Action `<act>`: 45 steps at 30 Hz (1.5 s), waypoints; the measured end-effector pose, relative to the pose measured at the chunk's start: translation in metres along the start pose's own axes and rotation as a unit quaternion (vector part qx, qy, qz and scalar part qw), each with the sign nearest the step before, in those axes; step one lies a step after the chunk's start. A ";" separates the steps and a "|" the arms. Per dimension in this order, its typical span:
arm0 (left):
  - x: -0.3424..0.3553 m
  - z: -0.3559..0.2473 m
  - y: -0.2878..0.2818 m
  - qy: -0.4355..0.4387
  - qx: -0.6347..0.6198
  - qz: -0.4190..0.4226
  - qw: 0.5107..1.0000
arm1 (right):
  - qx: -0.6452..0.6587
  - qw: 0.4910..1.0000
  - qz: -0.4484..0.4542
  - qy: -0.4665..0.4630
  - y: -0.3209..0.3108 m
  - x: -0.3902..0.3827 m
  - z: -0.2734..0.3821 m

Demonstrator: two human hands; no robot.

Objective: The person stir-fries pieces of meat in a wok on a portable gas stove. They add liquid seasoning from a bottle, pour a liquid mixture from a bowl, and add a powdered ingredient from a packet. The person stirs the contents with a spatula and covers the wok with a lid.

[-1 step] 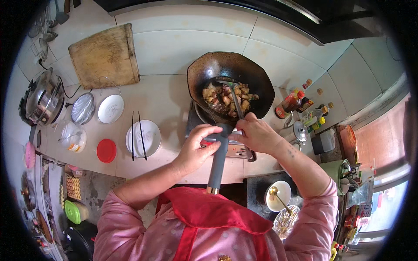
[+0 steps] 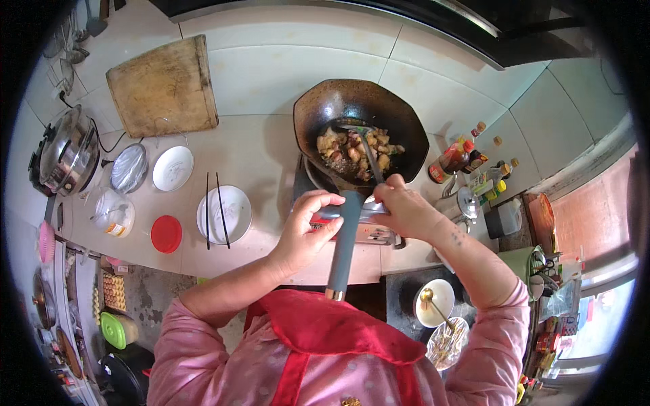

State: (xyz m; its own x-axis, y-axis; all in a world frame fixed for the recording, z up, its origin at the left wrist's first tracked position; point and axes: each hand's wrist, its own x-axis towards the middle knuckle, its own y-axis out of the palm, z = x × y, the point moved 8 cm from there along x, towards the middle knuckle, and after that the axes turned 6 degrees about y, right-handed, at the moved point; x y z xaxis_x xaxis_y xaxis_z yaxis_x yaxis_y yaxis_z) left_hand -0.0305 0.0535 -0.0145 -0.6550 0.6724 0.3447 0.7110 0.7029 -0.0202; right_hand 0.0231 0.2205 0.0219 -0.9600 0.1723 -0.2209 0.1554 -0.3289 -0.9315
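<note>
Working from the head view, pans and hands in sight. The wok (image 2: 399,135) sits on the stove (image 2: 371,234) against the tiled wall, its grey handle (image 2: 344,250) pointing back toward the apron. Browned chunks of food (image 2: 331,143) lie in the bottom, bunched toward the near and left part of the bowl; the spatula (image 2: 370,155) reaches in among them, its blade partly sunk in the heap.

Technique, my judgement: I would slide the blade flat along the metal, get under the chunks, and turn them over rather than push them about. Short strokes from the edge toward the middle should brown them evenly. A shove toward the near rim risks tipping pieces out, and the wok may swing unless the handle is steadied.

Pose: the hands are apart, one either side of the handle. The right hand (image 2: 404,211) is closed around the spatula's shaft, wrist bent inward, forearm slanting in from the lower right with the elbow out wide. The left hand (image 2: 306,229) has thumb and forefinger curved into a C at the handle's left side, their tips apart; I cannot tell whether they press on it or only rest beside it. Its forearm slopes up from the lower left, nearly mirroring the other.
</note>
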 end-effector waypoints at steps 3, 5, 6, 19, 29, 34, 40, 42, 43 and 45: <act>-0.005 -0.078 0.019 0.105 -0.157 0.077 0.979 | -0.513 0.846 -0.065 -0.128 0.028 -0.006 -0.045; -0.017 -0.153 0.026 0.249 -0.162 0.180 0.938 | -0.492 0.865 -0.074 0.066 -0.034 -0.010 -0.051; -0.030 -0.180 0.033 0.280 -0.220 0.237 0.904 | -0.443 0.882 -0.070 0.143 -0.062 -0.015 -0.064; -0.050 -0.266 0.051 0.151 -0.945 0.117 0.266 | -0.423 0.880 -0.211 0.048 -0.130 -0.111 -0.058; -0.053 -0.182 0.072 0.035 -0.690 0.382 0.614 | -0.139 0.928 -0.293 0.181 -0.127 -0.074 -0.124; -0.053 -0.234 0.069 0.026 -0.786 0.315 0.531 | 0.203 0.943 -0.075 0.252 -0.049 -0.011 -0.189; -0.066 -0.260 0.069 0.130 -0.912 0.100 0.376 | 0.385 0.888 0.030 0.249 -0.043 -0.015 -0.103; -0.066 -0.263 0.068 0.148 -0.914 0.132 0.354 | 0.339 0.910 -0.001 0.237 -0.064 -0.035 -0.091; -0.067 -0.263 0.069 0.147 -0.918 0.152 0.336 | 0.326 0.916 -0.013 0.233 -0.072 -0.044 -0.086; -0.076 -0.262 0.076 0.115 -0.936 0.212 0.256 | 0.300 0.926 -0.037 0.227 -0.086 -0.060 -0.078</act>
State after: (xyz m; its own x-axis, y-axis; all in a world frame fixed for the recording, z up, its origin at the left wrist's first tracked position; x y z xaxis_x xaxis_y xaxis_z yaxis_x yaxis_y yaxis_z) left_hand 0.1404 -0.0051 0.2034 -0.5384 0.4127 0.7347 -0.2758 -0.9101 0.3091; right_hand 0.0855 0.3110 0.0922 -0.7445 0.5426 -0.3891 -0.1950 -0.7340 -0.6505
